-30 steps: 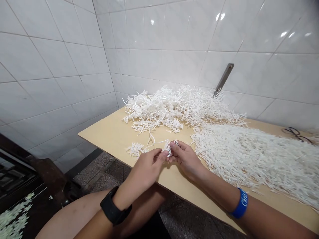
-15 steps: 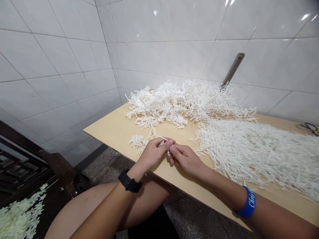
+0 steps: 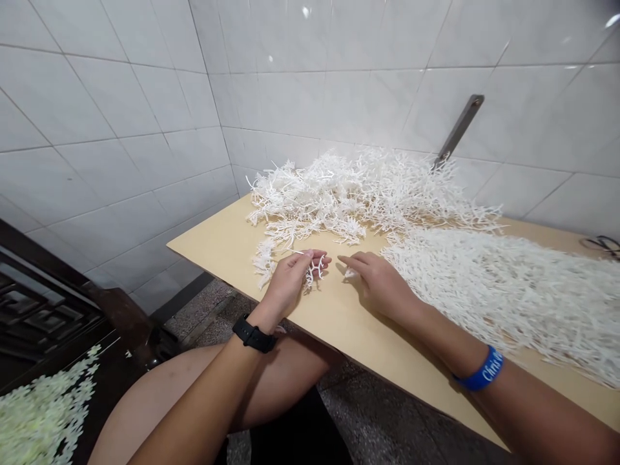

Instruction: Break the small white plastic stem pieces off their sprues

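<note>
My left hand (image 3: 289,278), with a black watch on the wrist, pinches a thin white branched sprig (image 3: 317,268) above the table's front part. A stem runs from the fingers to a white feathery cluster (image 3: 264,261) lying at the left. To the right, my right hand (image 3: 380,281) hovers apart from the left one, its index finger pointing left. Something small and white (image 3: 349,274) shows beneath its fingers; whether it is gripped is hard to see. Behind both hands lies a tangled heap of white branched pieces (image 3: 339,194).
A flat layer of loose white pieces (image 3: 508,290) covers the right of the wooden table (image 3: 203,236). A metal bar (image 3: 459,131) leans on the tiled wall. Dark glasses (image 3: 603,244) lie at far right. Pale green flowers (image 3: 43,413) are at lower left.
My hands have parted, the right one moving right and up. The branched sprig now shows at my left fingers, and the cluster at the left has shifted.
</note>
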{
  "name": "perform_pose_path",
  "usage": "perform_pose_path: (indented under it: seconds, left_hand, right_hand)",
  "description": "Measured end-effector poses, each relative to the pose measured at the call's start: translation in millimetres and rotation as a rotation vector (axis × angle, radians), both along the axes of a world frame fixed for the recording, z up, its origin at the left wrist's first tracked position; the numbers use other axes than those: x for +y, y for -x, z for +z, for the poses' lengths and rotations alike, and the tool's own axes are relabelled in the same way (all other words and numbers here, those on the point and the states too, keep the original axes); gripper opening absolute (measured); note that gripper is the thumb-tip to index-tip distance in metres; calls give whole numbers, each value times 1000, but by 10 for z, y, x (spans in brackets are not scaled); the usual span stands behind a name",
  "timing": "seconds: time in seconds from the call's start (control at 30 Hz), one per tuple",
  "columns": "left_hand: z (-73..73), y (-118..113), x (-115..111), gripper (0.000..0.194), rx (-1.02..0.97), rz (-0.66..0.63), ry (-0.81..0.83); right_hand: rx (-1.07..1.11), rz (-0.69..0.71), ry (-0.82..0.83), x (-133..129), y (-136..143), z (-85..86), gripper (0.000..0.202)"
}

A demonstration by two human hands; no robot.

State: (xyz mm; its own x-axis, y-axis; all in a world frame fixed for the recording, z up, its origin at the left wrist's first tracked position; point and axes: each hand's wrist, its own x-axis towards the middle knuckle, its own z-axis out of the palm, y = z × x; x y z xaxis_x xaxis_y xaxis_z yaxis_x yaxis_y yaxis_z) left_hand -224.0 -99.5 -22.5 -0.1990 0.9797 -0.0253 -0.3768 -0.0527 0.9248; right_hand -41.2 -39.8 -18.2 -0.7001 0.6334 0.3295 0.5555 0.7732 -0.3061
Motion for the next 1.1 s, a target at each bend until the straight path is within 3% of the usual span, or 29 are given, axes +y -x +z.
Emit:
perform_pose_path:
  seconds: [0.13,0.23,0.3,0.4,0.43,0.5,0.57,0.63,0.7,0.8,0.97,1.1]
  left_hand:
    - [-37,42,13,37,-5,-4,-22]
    - [-54,60,14,41,-3,2,-38]
    - [-51,62,12,44,2,11,-42]
    - [-36,54,14,45,4,41,-27]
    - [-34,50,18,44,-1,59,-17]
    - [-39,42,28,42,-17,103,-4]
    - [-56,39,40,41,-32,122,-11]
    - [-76,38,46,43,-24,101,-25]
    - [-86,39,43,44,7,76,-32]
    - [-69,36,14,44,88,42,-67]
    - [8,17,-61,44,273,-93,-172]
    - [43,10,-73,40,374,-136,-175]
  right_hand:
    - [-22,-62,-102,110,-79,-55,47]
    - [235,-101,-8,-12,-26,-28,44]
    - [426,-37,227,-160,79,11,45]
    - [578,14,720,-318,242,37,51]
    - [605,-51,824,-321,264,30,53]
    - [669,-301,864,-249,237,-1,56]
    - [747,-562,758,-130,142,-39,57]
    - [823,-673,601,-56,50,-54,59]
    - [858,-604,465,-86,23,-30,54]
    - [777,-298,463,-270,121,47,34]
    - [636,66,823,-396,330,51,32]
    - [690,105,1005,-273,319,-7,37]
